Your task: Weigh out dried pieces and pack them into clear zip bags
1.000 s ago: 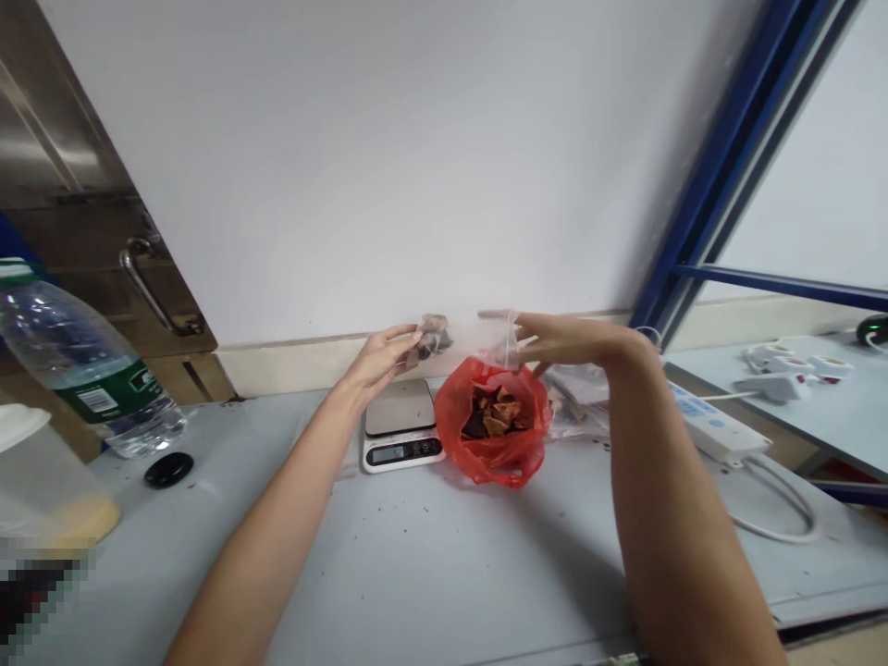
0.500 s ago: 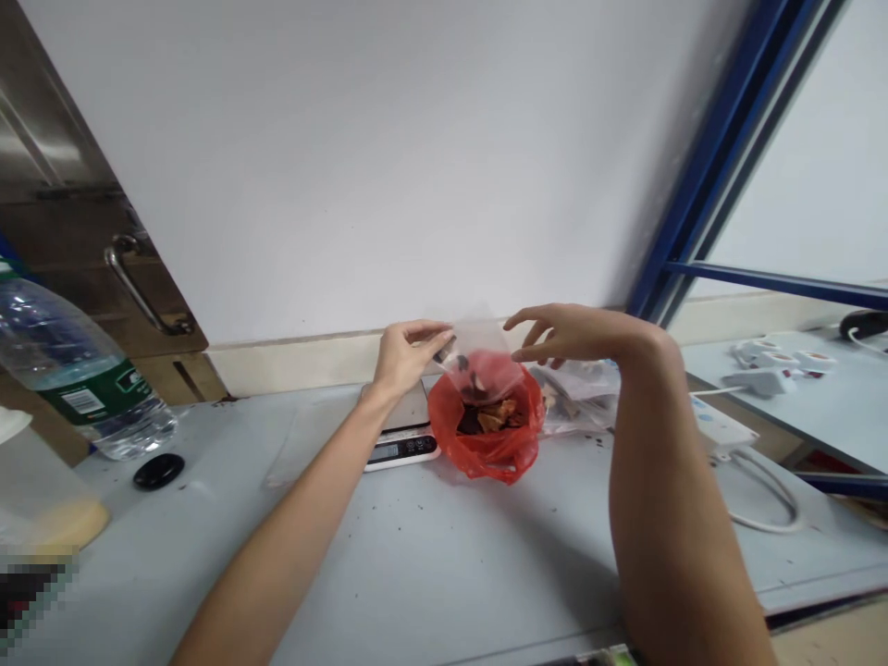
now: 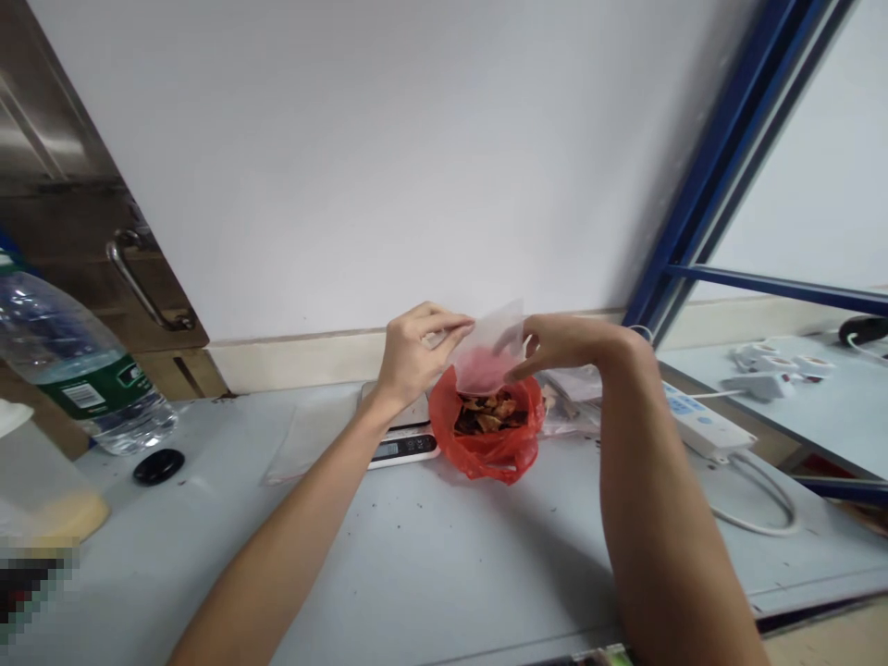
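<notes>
A small see-through plastic bag is pinched at its left edge between the thumb and fingers of my left hand. The bag hangs tilted over a red plastic bag, whose colour shows through it. Inside the red bag's open mouth lie brown and dark dried pieces. My right hand reaches in from the other side, fingers bent and apart, some of them seen through the clear bag. Whether it touches the clear bag is hard to tell. A digital scale sits left of the red bag, partly covered.
More clear plastic bags lie behind and right of the red bag; another flat one is at left. A large water bottle, a black lid and a translucent container stand left. A power strip with cable lies right.
The dark pieces seen in the clear bag have gone from it, and more dark bits show in the red bag. My right hand has moved left and down, closer to the clear bag.
</notes>
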{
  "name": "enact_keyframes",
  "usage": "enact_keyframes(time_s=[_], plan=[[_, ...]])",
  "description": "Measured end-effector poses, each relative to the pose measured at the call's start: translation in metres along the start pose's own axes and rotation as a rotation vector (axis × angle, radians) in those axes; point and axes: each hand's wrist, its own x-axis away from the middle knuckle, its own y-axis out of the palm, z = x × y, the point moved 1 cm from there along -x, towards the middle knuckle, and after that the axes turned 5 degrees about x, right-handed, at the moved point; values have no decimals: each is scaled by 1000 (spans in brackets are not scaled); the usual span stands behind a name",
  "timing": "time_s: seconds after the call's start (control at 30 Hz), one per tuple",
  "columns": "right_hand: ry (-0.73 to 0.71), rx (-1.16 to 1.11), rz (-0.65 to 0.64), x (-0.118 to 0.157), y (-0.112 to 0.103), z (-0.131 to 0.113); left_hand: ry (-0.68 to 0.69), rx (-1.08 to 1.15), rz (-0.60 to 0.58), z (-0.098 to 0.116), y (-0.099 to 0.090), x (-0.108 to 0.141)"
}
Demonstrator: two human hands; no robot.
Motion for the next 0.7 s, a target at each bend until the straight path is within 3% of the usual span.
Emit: enact_keyframes(time_s=[0.2, 0.33, 0.43, 0.57, 0.7], plan=[[-164, -276, 43, -9, 4, 1, -75, 136, 154, -20, -21, -7], [-206, -648, 82, -13, 12, -6, -174, 112, 207, -32, -44, -10], [-211, -947, 193, -24, 20, -17, -222, 129, 212, -38, -62, -11], [-173, -1048, 395, -43, 31, -37, -292, 144, 107, -44, -97, -11], [-178, -797, 542, -53, 45, -72, -578, 54, -199, -54, -147, -1]])
